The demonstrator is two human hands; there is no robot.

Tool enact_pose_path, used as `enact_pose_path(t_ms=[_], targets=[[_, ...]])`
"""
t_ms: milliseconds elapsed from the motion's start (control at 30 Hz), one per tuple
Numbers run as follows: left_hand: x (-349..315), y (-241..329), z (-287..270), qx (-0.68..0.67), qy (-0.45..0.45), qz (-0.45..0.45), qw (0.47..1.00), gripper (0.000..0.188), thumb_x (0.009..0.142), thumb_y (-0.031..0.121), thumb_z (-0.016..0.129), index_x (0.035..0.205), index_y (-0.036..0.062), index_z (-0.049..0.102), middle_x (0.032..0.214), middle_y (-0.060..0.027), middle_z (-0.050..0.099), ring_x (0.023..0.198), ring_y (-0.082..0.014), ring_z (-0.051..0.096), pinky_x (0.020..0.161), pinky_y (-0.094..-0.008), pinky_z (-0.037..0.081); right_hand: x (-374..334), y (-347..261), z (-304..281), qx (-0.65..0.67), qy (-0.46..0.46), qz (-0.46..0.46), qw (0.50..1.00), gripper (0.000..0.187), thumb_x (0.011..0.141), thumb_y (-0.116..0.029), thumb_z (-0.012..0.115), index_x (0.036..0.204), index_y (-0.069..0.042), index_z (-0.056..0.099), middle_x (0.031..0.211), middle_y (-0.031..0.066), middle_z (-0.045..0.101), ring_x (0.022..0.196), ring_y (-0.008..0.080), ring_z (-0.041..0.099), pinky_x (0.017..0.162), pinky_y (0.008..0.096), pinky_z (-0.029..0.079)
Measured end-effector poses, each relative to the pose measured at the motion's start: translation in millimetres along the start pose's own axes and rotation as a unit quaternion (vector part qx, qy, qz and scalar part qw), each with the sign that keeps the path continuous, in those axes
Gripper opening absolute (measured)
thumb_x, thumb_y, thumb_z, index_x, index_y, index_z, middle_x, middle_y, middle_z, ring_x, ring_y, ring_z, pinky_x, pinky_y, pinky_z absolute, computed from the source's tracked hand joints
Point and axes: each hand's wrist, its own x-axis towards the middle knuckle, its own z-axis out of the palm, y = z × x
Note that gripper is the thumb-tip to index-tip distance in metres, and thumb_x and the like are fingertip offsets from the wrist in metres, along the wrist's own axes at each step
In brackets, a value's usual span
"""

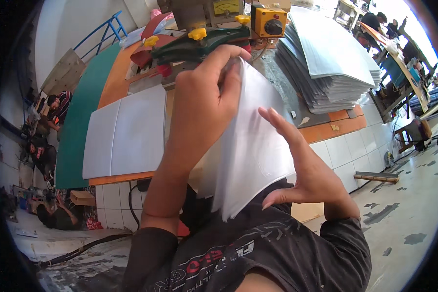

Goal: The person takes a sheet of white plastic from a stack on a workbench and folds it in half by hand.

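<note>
Sheets of white material (265, 141), layered and slightly bowed, hang tilted in front of the person's torso, between the two hands and on the near side of the bench (333, 129). Their long axis runs nearly up and down the view: the narrow upper end points away from the person, toward the dark green bar (202, 47) with yellow knobs, and the wider lower end points back at the dark shirt (277, 243), its lowest corner a little to the left. The left hand (207, 92) is closed in a pinch on the upper end, fingers bent. The right hand (309, 168) is spread, thumb well apart from the fingers, beside the right edge; whether its fingertips touch the sheets, I cannot tell. A white panel (136, 131) lies flat to the left, its crease running away from the person; a tall white stack (333, 48) stands to the right.
</note>
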Motion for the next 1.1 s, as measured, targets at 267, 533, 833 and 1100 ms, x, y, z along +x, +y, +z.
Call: enact_pose_path(t_ms=[267, 533, 833, 1100], targets=[[9.2, 3.4, -12.4, 0.081, -0.11, -0.013, 0.991, 0.017, 0.092, 0.0, 0.057, 0.105, 0.0058, 0.066, 0.081, -0.0056, 0.07, 0.067, -0.006, 0.061, 0.06, -0.0233, 0.046, -22.6, 25.4, 34.6, -0.091, 0.024, -0.05, 0.994, 0.122, 0.06, -0.047, 0.091, 0.156, -0.01, 0.024, 0.162, 0.0252, 0.02, 0.149, 0.045, 0.021, 0.119, 0.0568, 0.023], [13.3, -17.8, -15.0, 0.089, -0.1, 0.046, 0.99, 0.014, 0.089, 0.004, 0.056, 0.094, 0.0037, 0.069, 0.086, -0.0067, 0.07, 0.076, -0.0107, 0.061, 0.066, -0.0263, 0.048, -29.8, 48.0, 71.7, -0.122, 0.114, -0.097, 0.981, 0.107, 0.054, -0.015, 0.084, 0.15, -0.013, 0.036, 0.159, 0.027, 0.026, 0.145, 0.0441, 0.032, 0.117, 0.058, 0.029], [12.7, -32.7, -26.7, 0.054, -0.113, -0.086, 0.988, 0.016, 0.089, 0.005, 0.055, 0.094, 0.0039, 0.07, 0.086, -0.0026, 0.069, 0.077, -0.0079, 0.06, 0.068, -0.0238, 0.046, -47.2, 53.2, 67.9, -0.131, 0.308, -0.018, 0.942, 0.029, 0.085, 0.003, 0.06, 0.114, 0.006, 0.064, 0.11, 0.0206, 0.068, 0.102, 0.0354, 0.067, 0.087, 0.0398, 0.052], [-2.5, -49.1, -39.7, -0.119, -0.14, -0.109, 0.977, 0.037, 0.089, 0.009, 0.07, 0.124, -0.0003, 0.059, 0.114, -0.0088, 0.065, 0.103, -0.0135, 0.062, 0.09, -0.0298, 0.051, -21.3, 46.0, -18.6, -0.211, 0.443, 0.006, 0.871, 0.017, 0.095, -0.004, 0.062, 0.11, 0.003, 0.065, 0.079, 0.0126, 0.067, 0.068, 0.0185, 0.063, 0.064, 0.0298, 0.049]])
